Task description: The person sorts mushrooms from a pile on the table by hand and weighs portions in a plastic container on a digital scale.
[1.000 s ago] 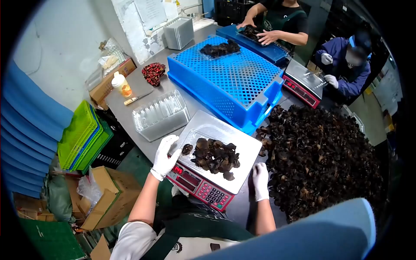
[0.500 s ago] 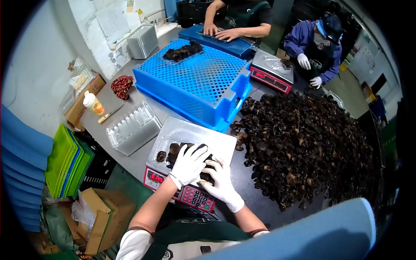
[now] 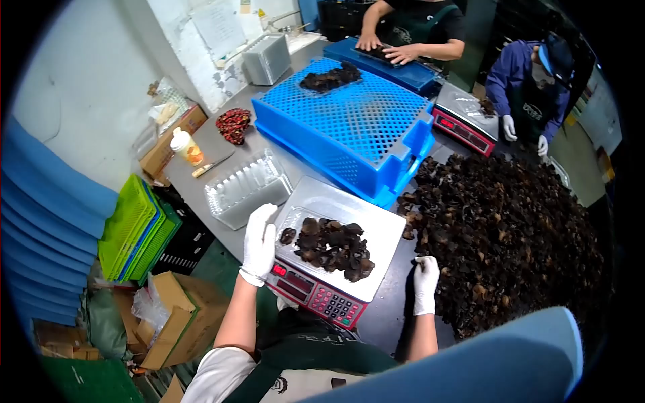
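My gloved left hand [image 3: 259,243] is upright at the left edge of a clear plastic tray [image 3: 287,254], fingers extended and thumb a little apart. The tray lies on the metal plate of a red scale [image 3: 322,295] and holds dark, crinkled fungus pieces [image 3: 329,245]; one small piece sits apart at its left. My gloved right hand [image 3: 425,285] is right of the scale, by the near left edge of a large fungus pile [image 3: 510,235]. Its fingers are curled together, and whatever is at their tips is too small to make out.
Clear stacked trays [image 3: 248,188], a knife [image 3: 213,164], a cup [image 3: 187,146] and a red patterned bundle [image 3: 234,126] are at the left. An upturned blue crate [image 3: 349,114] bears more fungus. Two co-workers stand beyond, near a second red scale [image 3: 463,131].
Both my hands have left the fungus on the tray and moved apart, left to the tray's edge, right to the pile. The fungus is spread differently. The camera view has shifted.
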